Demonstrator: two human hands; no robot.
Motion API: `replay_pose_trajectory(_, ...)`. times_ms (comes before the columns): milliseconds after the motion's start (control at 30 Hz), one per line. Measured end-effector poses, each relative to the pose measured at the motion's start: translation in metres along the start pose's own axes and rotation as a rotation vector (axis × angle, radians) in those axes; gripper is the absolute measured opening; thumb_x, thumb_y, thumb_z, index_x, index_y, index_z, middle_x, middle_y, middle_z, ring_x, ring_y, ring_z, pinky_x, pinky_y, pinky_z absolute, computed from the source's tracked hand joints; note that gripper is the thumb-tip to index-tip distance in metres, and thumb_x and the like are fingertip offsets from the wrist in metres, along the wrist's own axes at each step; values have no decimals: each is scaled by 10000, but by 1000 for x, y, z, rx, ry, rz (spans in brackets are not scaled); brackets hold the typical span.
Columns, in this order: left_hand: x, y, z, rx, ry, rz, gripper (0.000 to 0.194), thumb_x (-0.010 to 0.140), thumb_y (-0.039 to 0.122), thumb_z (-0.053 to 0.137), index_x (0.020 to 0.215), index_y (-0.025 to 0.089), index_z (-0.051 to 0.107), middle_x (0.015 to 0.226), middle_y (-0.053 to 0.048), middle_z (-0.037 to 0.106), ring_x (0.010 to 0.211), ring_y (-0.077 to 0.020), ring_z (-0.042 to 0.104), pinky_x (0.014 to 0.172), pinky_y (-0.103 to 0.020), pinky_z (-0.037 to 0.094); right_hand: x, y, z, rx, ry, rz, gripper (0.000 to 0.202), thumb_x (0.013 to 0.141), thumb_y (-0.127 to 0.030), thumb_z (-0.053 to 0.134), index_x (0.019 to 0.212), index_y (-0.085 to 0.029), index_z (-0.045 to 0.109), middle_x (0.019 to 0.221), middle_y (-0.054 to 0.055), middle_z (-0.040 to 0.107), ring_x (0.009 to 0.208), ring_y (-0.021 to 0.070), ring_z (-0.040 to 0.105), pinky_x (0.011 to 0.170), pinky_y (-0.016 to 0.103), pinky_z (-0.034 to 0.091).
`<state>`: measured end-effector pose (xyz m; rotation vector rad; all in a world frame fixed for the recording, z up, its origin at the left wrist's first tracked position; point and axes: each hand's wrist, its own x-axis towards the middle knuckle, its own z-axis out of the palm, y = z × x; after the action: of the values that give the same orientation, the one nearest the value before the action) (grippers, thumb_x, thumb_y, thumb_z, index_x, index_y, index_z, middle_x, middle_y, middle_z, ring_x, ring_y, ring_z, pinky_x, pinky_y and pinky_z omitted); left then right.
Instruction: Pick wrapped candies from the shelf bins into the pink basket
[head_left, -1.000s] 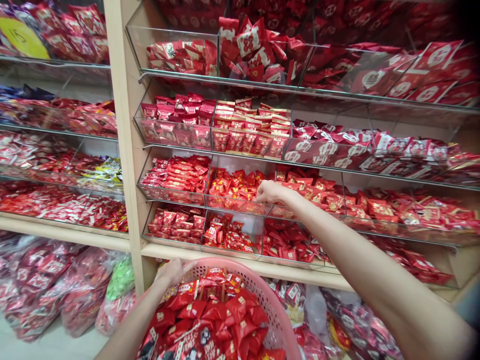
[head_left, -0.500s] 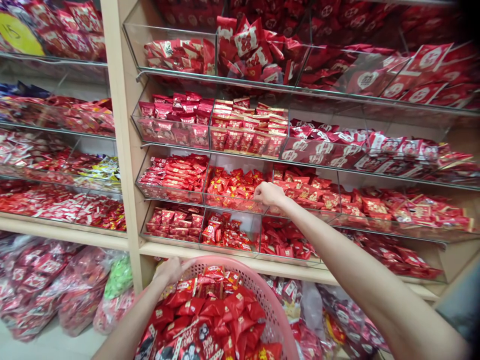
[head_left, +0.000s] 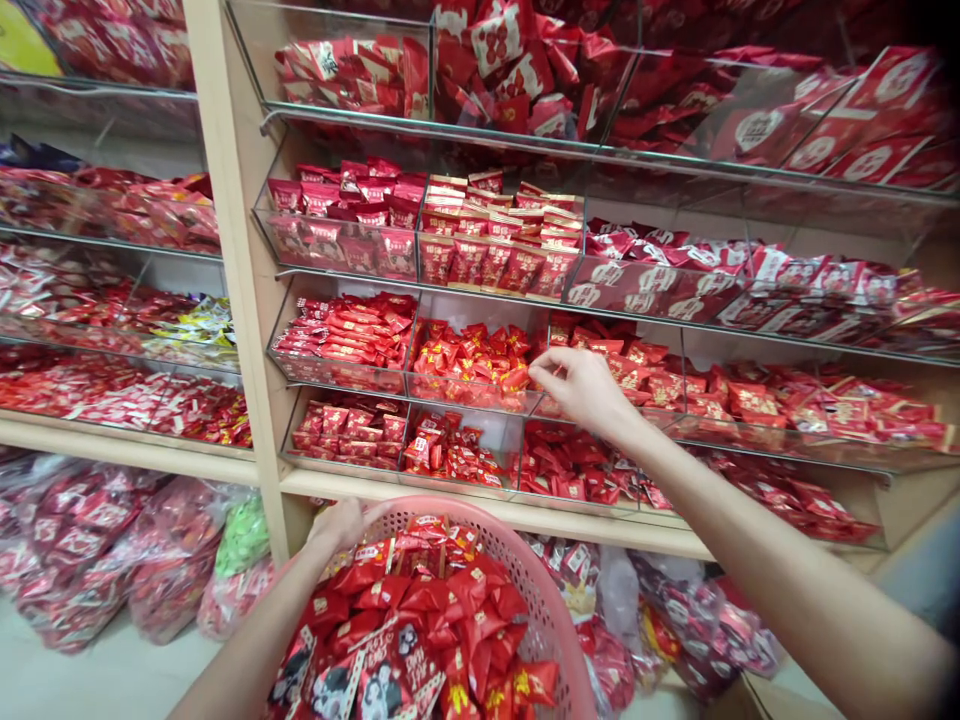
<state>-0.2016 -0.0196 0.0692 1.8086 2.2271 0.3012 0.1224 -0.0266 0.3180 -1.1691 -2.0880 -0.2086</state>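
Note:
A pink perforated basket full of red candy packets is at the bottom centre. My left hand is closed around its upper left rim. In front of the third-row bins hovers my right hand, thumb and index finger curled together around a small red packet, which partly blends with the candies behind it. Just left of that hand lies a bin of small red-and-yellow candies. A bin of larger red packets is behind and right of it.
Clear-fronted shelf bins of red packets rise above, with a wooden upright on the left. Plastic bags of candy rest on the floor. Below the lowest shelf edge stand more bags and a cardboard box.
My right hand has moved right and slightly back from the small-candy bin, its thumb and index finger now showing. The shelves have shifted slightly up in the view. My left hand keeps the basket rim.

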Motion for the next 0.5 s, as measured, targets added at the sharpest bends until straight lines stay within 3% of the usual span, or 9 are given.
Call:
replay_pose_trajectory(133, 0, 0, 0, 22, -8, 8, 889, 639, 827, 195, 811, 111, 694, 906, -232, 682, 895, -355, 631, 732, -381, 462, -66, -17, 20, 43, -273, -110, 193, 832, -201, 457, 741, -178, 626, 769, 32, 629, 714, 142, 555, 657, 226, 373)
replay_pose_trajectory(300, -3, 2, -1, -5, -4, -1, 841, 665, 800, 222, 838, 127, 696, 899, -200, 692, 899, -335, 633, 740, -360, 459, -141, -23, 52, 82, -634, -112, 218, 831, -181, 419, 695, -169, 589, 722, 32, 606, 662, 131, 539, 592, 220, 332)
replay_pose_trajectory(500, -4, 4, -4, -35, -10, -24, 769, 687, 758, 284, 841, 128, 695, 895, -186, 696, 892, -308, 640, 741, -321, 457, -173, -19, 65, 136, -889, -22, 157, 697, -122, 461, 659, -175, 604, 647, 1, 601, 587, 108, 497, 522, 202, 292)
